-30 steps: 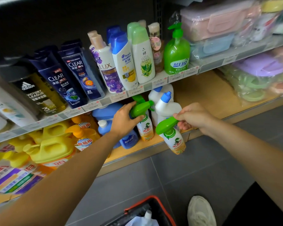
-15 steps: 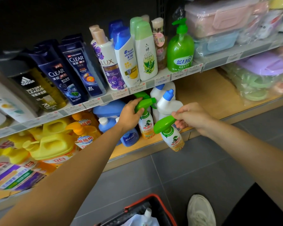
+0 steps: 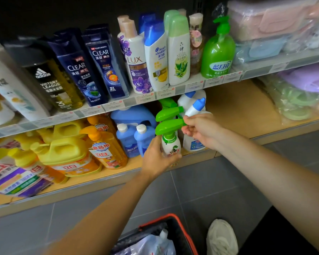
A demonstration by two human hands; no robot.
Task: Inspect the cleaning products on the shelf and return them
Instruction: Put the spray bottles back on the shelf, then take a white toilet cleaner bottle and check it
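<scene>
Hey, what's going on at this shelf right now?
A person is handling a white spray bottle with a green trigger head at the front of the lower shelf. The left hand grips its body, and the right hand pinches the nozzle end. A second spray bottle stands just behind it. Whether the held one rests on the shelf is hidden.

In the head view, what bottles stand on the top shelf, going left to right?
adidas bottle, left CLEAR bottle, right CLEAR bottle, LUX bottle, Head & Shoulders bottle, green-capped white bottle, green pump bottle.
</scene>
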